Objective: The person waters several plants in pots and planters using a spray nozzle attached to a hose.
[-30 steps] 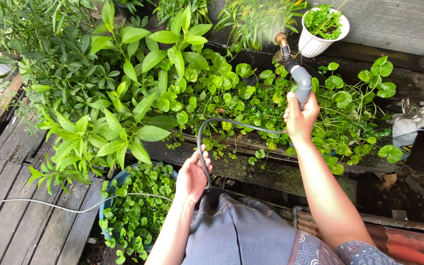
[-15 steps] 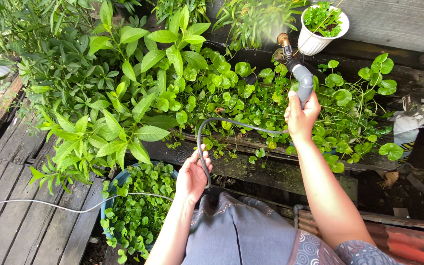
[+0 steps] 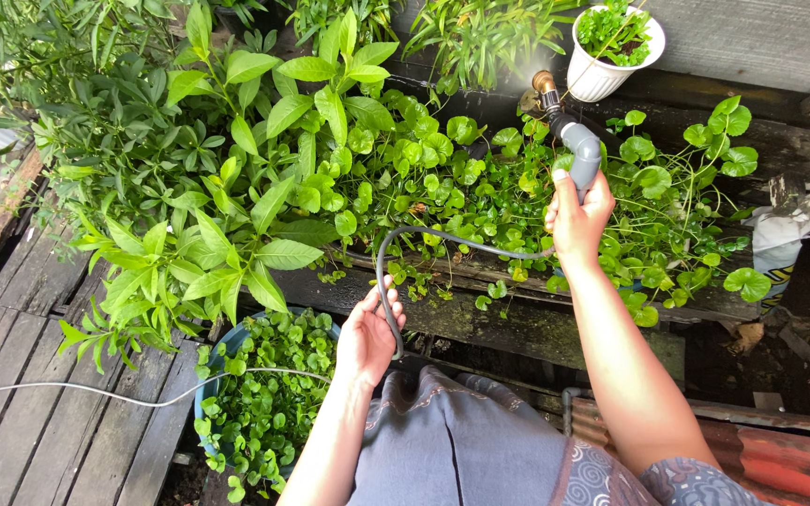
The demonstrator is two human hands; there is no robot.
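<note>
Arcing from right hand [image 3: 577, 217] to left hand [image 3: 367, 335]: hose [image 3: 442, 236].

The right hand [image 3: 577, 217] is raised at the end of an almost straight bare arm that runs up from the lower right, its fingers curled in a closed grip around the grey handle of a spray nozzle [image 3: 580, 155], thumb up along the handle. The left hand [image 3: 367, 337] sits lower and nearer the body than the nozzle, forearm bare, palm turned right, fingers loosely bent around the grey hose [image 3: 389, 300].
</note>
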